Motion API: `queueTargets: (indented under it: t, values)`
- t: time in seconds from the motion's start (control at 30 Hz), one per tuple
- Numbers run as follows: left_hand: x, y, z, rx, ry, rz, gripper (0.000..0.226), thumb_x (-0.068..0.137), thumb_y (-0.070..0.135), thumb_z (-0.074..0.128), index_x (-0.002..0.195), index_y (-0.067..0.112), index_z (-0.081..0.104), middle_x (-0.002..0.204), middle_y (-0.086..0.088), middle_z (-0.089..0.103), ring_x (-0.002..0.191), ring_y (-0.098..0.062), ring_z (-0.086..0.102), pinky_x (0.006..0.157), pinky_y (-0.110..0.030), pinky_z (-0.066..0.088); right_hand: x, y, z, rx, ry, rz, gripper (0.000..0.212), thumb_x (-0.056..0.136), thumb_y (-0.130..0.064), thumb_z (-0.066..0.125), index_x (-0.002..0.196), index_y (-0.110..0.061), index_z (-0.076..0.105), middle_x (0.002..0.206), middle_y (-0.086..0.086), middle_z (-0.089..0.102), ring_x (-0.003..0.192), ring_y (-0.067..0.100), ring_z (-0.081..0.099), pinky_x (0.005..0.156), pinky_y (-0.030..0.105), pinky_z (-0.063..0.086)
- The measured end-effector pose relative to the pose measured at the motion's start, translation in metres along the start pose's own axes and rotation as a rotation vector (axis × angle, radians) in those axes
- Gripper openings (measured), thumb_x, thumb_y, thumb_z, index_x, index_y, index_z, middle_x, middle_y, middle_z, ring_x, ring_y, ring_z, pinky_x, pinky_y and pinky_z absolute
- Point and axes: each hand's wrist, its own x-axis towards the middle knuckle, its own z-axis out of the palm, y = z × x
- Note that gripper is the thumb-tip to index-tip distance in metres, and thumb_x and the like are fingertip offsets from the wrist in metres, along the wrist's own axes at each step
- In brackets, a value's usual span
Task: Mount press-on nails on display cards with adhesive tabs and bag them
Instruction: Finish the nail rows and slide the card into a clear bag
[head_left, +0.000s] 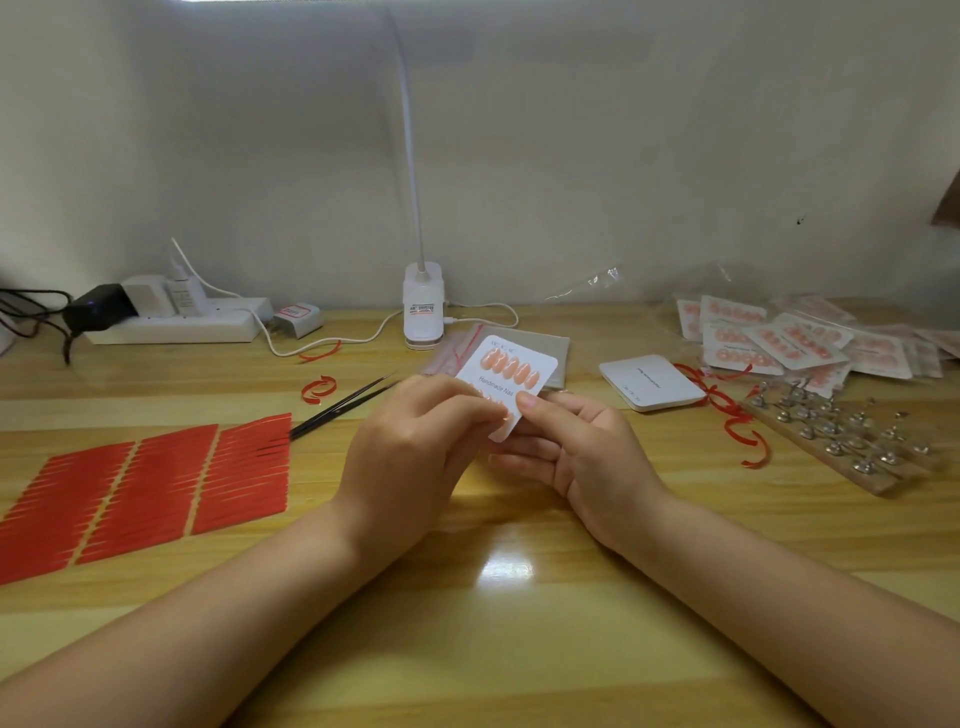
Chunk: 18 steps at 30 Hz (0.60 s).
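The display card (511, 376) is pinched above the table (519, 597) by the right hand (582, 457) while the lower nails are pressed by left hand (415, 447) fingertips; firm, even pressure is advised.

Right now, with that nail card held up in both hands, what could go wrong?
The left hand presses fingertips on the lower row of the card, which the right hand holds from beneath; a slip could push a nail askew or bend the card. The tweezers lie close by the left hand, points away, and could be knocked. Loose red strips by the blank cards might stick to something.
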Motion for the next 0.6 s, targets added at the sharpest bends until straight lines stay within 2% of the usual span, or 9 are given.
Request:
queueTargets:
  t: [0.3, 0.43, 0.53, 0.6]
  values:
    - [0.0005, 0.0014, 0.0035, 0.004, 0.035, -0.011, 0.016, 0.09, 0.014, 0.062, 0.087, 0.003, 0.071, 0.086, -0.01, 0.067, 0.078, -0.027, 0.063, 0.066, -0.037, 0.052, -0.0002, 0.0019, -0.0011, -0.011, -0.007, -0.023, 0.016, 0.095, -0.007, 0.056, 0.108, -0.003, 0.065, 0.096, 0.015, 0.074, 0.083, 0.025, 0.073, 0.062, 0.026, 0.057]
    - [-0.0001, 0.003, 0.0053, -0.09, 0.068, -0.12, 0.015, 0.09, 0.015, 0.056, 0.088, 0.002, 0.063, 0.082, -0.006, 0.062, 0.072, -0.012, 0.054, 0.066, -0.019, 0.042, 0.0003, 0.0013, -0.0016, -0.001, -0.007, -0.009, 0.018, 0.094, -0.003, 0.055, 0.111, -0.007, 0.06, 0.097, 0.014, 0.074, 0.084, 0.029, 0.073, 0.058, 0.025, 0.057]
    - [0.0024, 0.0025, 0.0059, -0.116, 0.132, -0.2, 0.016, 0.091, 0.016, 0.056, 0.091, 0.001, 0.062, 0.093, -0.006, 0.057, 0.082, -0.006, 0.048, 0.073, -0.011, 0.039, 0.0011, 0.0011, -0.002, -0.022, -0.018, -0.002, 0.02, 0.094, -0.002, 0.055, 0.112, -0.01, 0.059, 0.096, 0.015, 0.074, 0.081, 0.032, 0.073, 0.055, 0.026, 0.057]
    - [0.004, 0.0023, 0.0055, -0.127, 0.155, -0.285, 0.012, 0.092, 0.016, 0.061, 0.094, 0.005, 0.063, 0.106, -0.006, 0.055, 0.099, -0.009, 0.05, 0.081, -0.018, 0.042, 0.0016, 0.0007, -0.0033, -0.022, -0.031, -0.01, 0.021, 0.093, -0.001, 0.055, 0.111, -0.012, 0.059, 0.095, 0.016, 0.074, 0.077, 0.032, 0.073, 0.053, 0.026, 0.056]
